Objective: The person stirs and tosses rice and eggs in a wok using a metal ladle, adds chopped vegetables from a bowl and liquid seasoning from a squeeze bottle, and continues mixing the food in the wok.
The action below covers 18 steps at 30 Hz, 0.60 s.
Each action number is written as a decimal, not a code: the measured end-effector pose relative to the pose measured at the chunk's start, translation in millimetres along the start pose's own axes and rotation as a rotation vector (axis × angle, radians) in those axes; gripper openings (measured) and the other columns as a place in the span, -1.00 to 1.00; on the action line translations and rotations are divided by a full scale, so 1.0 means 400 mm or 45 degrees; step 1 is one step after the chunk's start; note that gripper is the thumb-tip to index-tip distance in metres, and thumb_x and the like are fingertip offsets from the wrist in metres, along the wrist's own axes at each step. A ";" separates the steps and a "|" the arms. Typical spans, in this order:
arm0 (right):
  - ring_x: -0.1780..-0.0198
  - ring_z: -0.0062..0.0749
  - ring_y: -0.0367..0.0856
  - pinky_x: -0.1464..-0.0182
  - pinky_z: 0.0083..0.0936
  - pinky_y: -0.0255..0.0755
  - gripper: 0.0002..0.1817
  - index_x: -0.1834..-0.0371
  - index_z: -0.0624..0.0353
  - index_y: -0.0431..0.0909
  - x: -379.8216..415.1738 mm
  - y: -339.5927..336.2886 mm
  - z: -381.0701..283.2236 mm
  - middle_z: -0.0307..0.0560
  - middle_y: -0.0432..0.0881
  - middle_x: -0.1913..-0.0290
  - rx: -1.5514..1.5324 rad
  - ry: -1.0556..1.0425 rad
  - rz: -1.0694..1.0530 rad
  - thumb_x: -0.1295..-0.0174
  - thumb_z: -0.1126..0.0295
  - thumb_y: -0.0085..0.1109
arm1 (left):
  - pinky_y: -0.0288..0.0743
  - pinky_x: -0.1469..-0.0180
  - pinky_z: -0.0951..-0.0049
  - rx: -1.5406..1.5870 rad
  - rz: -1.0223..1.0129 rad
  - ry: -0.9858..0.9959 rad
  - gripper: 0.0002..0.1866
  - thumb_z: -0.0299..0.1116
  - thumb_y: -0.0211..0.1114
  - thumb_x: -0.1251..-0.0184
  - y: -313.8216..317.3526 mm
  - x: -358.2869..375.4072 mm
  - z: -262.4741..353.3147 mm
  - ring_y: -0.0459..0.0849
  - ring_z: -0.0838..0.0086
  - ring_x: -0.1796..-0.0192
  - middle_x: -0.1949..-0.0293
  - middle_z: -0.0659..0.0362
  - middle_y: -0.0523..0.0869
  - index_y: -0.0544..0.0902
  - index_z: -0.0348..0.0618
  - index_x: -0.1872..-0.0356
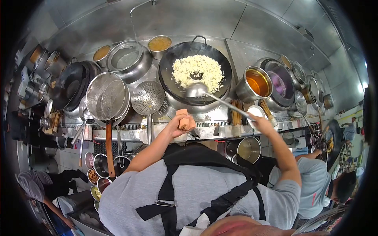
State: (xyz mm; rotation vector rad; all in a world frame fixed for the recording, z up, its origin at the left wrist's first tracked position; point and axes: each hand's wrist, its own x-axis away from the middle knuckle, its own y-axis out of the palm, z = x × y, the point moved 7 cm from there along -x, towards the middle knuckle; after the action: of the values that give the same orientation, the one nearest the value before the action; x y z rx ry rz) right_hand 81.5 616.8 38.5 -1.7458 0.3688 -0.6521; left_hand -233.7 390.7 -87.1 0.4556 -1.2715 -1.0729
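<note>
Gripping the wok handle (184, 120), the left hand (178, 125) is closed; the ladle (197, 90) is clasped by the right hand (263, 122); rice (197, 72) could be flung out of the wok (220, 63) by hard tossing.

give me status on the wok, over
Left hand grips wok handle. Right hand holds ladle over rice in wok. Nothing blocking.

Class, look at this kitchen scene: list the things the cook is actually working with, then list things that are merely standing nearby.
In use:
- wok holding rice
- wok handle, in the left hand
- ladle, bowl in the wok, handle in the right hand

Standing by:
- mesh strainer
- perforated skimmer
- pot of amber liquid
- second wok
</note>
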 end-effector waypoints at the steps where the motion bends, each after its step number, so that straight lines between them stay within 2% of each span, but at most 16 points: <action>1: 0.30 0.03 0.69 0.18 -0.10 0.56 -0.31 -0.44 -0.48 0.21 0.030 -0.026 0.073 0.08 0.69 0.18 0.137 0.079 -0.021 -0.24 0.38 0.07 | 0.68 0.02 0.08 -0.016 -0.028 -0.018 -0.70 -0.35 0.34 -0.20 -0.004 -0.013 0.012 0.68 0.17 0.10 0.17 0.03 0.62 0.51 -0.16 0.09; 2: 0.33 0.02 0.68 0.26 -0.07 0.56 -0.33 -0.43 -0.45 0.23 0.054 -0.053 0.132 0.05 0.68 0.25 0.235 0.067 0.129 -0.24 0.39 0.07 | 0.67 0.01 0.07 -0.009 -0.035 0.000 -0.69 -0.35 0.34 -0.20 0.005 -0.021 0.029 0.67 0.18 0.10 0.17 0.04 0.61 0.50 -0.16 0.08; 3: 0.35 0.03 0.68 0.30 -0.06 0.56 -0.35 -0.42 -0.42 0.24 0.077 -0.110 0.119 0.06 0.67 0.27 0.358 0.083 0.197 -0.25 0.38 0.07 | 0.67 0.01 0.07 -0.007 -0.046 0.013 -0.68 -0.34 0.35 -0.20 0.022 -0.034 0.045 0.67 0.18 0.10 0.16 0.04 0.61 0.49 -0.16 0.08; 4: 0.36 0.06 0.68 0.30 -0.05 0.56 -0.35 -0.43 -0.40 0.22 0.085 -0.140 0.098 0.09 0.68 0.27 0.437 0.173 0.148 -0.26 0.38 0.04 | 0.66 0.01 0.06 -0.008 -0.067 0.030 -0.68 -0.34 0.36 -0.19 0.048 -0.053 0.063 0.67 0.18 0.10 0.16 0.04 0.60 0.49 -0.16 0.07; 6: 0.36 0.07 0.67 0.29 -0.04 0.55 -0.36 -0.44 -0.37 0.21 0.087 -0.090 0.106 0.11 0.68 0.31 0.332 0.289 0.241 -0.27 0.37 0.02 | 0.67 0.04 0.04 0.020 -0.024 -0.014 -0.63 -0.34 0.37 -0.19 0.092 -0.089 0.086 0.66 0.17 0.09 0.15 0.03 0.58 0.46 -0.16 0.04; 7: 0.36 0.12 0.63 0.26 -0.03 0.51 -0.30 -0.46 -0.28 0.22 0.097 -0.067 0.067 0.21 0.65 0.32 0.259 0.405 0.198 -0.22 0.42 0.11 | 0.67 0.08 0.02 0.066 0.053 -0.047 -0.64 -0.34 0.38 -0.18 0.104 -0.113 0.091 0.65 0.18 0.11 0.15 0.02 0.56 0.44 -0.14 0.07; 8: 0.38 0.12 0.62 0.27 -0.05 0.49 -0.35 -0.45 -0.27 0.27 0.101 -0.018 0.041 0.27 0.63 0.36 0.087 0.306 0.305 -0.25 0.41 0.08 | 0.66 0.05 0.03 0.076 0.116 -0.024 -0.67 -0.32 0.35 -0.21 0.103 -0.141 0.093 0.65 0.17 0.12 0.16 0.01 0.57 0.46 -0.15 0.07; 9: 0.41 0.07 0.61 0.26 -0.12 0.49 -0.38 -0.44 -0.16 0.29 0.109 0.019 -0.004 0.26 0.61 0.40 -0.196 0.318 0.331 -0.26 0.44 0.07 | 0.65 0.02 0.04 0.084 0.179 0.000 -0.69 -0.31 0.32 -0.24 0.090 -0.182 0.092 0.66 0.16 0.12 0.16 0.00 0.58 0.48 -0.16 0.07; 10: 0.36 -0.04 0.63 0.16 -0.26 0.50 -0.37 -0.45 -0.02 0.27 0.113 0.046 -0.059 0.27 0.60 0.38 -0.415 0.299 0.320 -0.26 0.49 0.09 | 0.64 0.00 0.06 0.089 0.245 0.024 -0.71 -0.30 0.29 -0.26 0.070 -0.226 0.091 0.66 0.15 0.13 0.16 -0.01 0.59 0.50 -0.18 0.08; 11: 0.11 -0.22 0.64 -0.04 -0.40 0.45 -0.36 -0.46 0.09 0.24 0.115 0.051 -0.124 0.26 0.64 0.13 -0.666 0.277 0.286 -0.27 0.52 0.11 | 0.65 0.09 0.09 0.046 0.211 0.078 -0.80 -0.28 0.22 -0.29 0.049 -0.274 0.089 0.66 0.15 0.22 0.26 0.00 0.60 0.52 -0.17 0.20; 12: -0.15 -0.33 0.54 -0.22 -0.50 0.32 -0.36 -0.48 0.11 0.21 0.119 0.069 -0.162 0.22 0.55 -0.18 -0.850 0.206 0.289 -0.31 0.51 0.09 | 0.65 0.14 0.09 0.021 0.138 0.219 -0.83 -0.29 0.21 -0.29 0.049 -0.290 0.090 0.65 0.16 0.26 0.30 0.01 0.60 0.51 -0.16 0.24; 14: 0.24 -0.38 0.59 0.06 -0.43 0.43 -0.35 -0.48 0.00 0.21 0.155 0.024 -0.238 0.25 0.61 -0.04 -0.990 0.025 0.296 -0.29 0.47 0.11 | 0.64 0.24 0.11 -0.058 0.001 0.473 -0.85 -0.29 0.18 -0.29 0.043 -0.274 0.076 0.63 0.17 0.33 0.37 0.04 0.60 0.50 -0.14 0.34; 15: 0.12 -0.53 0.54 -0.01 -0.48 0.41 -0.33 -0.50 -0.04 0.18 0.191 -0.022 -0.271 0.13 0.58 -0.19 -0.980 0.017 0.148 -0.31 0.47 0.12 | 0.59 0.36 0.17 0.035 0.122 0.530 -0.86 -0.32 0.18 -0.28 0.106 -0.146 0.053 0.61 0.24 0.39 0.44 0.09 0.59 0.46 -0.07 0.44; 16: 0.07 -0.52 0.53 -0.06 -0.54 0.39 -0.34 -0.49 -0.07 0.21 0.231 -0.074 -0.289 0.05 0.55 -0.27 -0.942 -0.027 0.112 -0.31 0.47 0.14 | 0.51 0.46 0.24 0.046 -0.118 0.404 -0.88 -0.30 0.16 -0.28 0.079 -0.113 0.025 0.56 0.31 0.46 0.45 0.13 0.57 0.45 -0.02 0.42; 17: -0.01 -0.53 0.53 -0.12 -0.55 0.37 -0.36 -0.47 -0.07 0.25 0.280 -0.082 -0.272 0.03 0.53 -0.28 -1.048 0.047 -0.022 -0.31 0.44 0.15 | 0.46 0.51 0.27 0.074 -0.106 0.380 -0.90 -0.27 0.12 -0.29 0.092 -0.021 -0.020 0.52 0.38 0.50 0.47 0.16 0.55 0.45 0.02 0.40; 18: -0.09 -0.53 0.53 -0.17 -0.56 0.35 -0.38 -0.46 -0.08 0.28 0.318 -0.095 -0.253 0.01 0.52 -0.30 -1.135 0.102 -0.162 -0.31 0.42 0.17 | 0.44 0.52 0.30 0.005 0.243 0.425 -0.87 -0.22 0.09 -0.33 0.145 0.078 -0.041 0.51 0.36 0.51 0.47 0.15 0.55 0.45 0.03 0.38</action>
State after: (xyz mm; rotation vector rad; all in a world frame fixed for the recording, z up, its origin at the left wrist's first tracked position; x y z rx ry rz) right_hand 118.1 476.7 121.5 -2.6073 0.6756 -0.7015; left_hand -198.5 387.5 -29.1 0.4832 -0.9991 -0.7957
